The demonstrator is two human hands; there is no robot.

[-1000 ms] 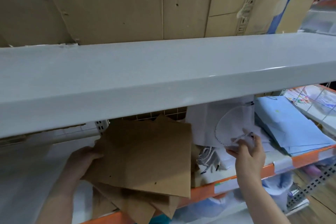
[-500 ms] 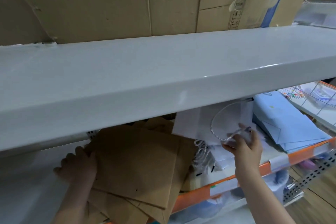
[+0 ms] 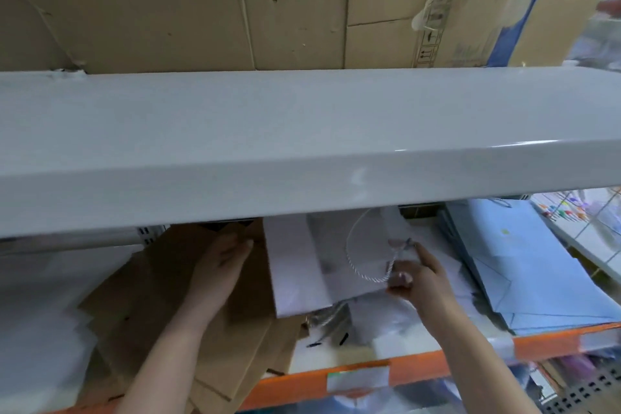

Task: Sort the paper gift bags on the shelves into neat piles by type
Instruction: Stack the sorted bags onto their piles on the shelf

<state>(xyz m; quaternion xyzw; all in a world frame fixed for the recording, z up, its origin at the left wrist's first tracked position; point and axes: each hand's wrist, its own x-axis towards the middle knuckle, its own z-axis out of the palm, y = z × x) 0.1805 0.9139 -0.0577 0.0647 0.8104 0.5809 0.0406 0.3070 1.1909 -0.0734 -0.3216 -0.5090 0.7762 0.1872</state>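
A loose pile of brown paper bags (image 3: 144, 319) lies on the lower shelf at the left, its corners over the front edge. My left hand (image 3: 218, 269) rests flat on top of that pile, fingers together. To the right lies a white paper bag (image 3: 302, 265) with a twisted rope handle (image 3: 369, 274). My right hand (image 3: 416, 282) pinches the white bag's lower right edge beside the handle. More white bags (image 3: 379, 323) lie under it. A stack of light blue bags (image 3: 524, 265) sits at the far right. The upper shelf hides the back of every pile.
A wide grey upper shelf (image 3: 302, 144) crosses the view, with cardboard boxes (image 3: 235, 3) standing on it. The lower shelf has an orange front rail (image 3: 420, 370) with price labels. A wire-grid rack (image 3: 584, 225) with colourful items stands at the right.
My left hand has moved from the left edge of the brown pile to its top, toward the white bags. My right hand keeps hold of the white bag, drawn slightly forward.
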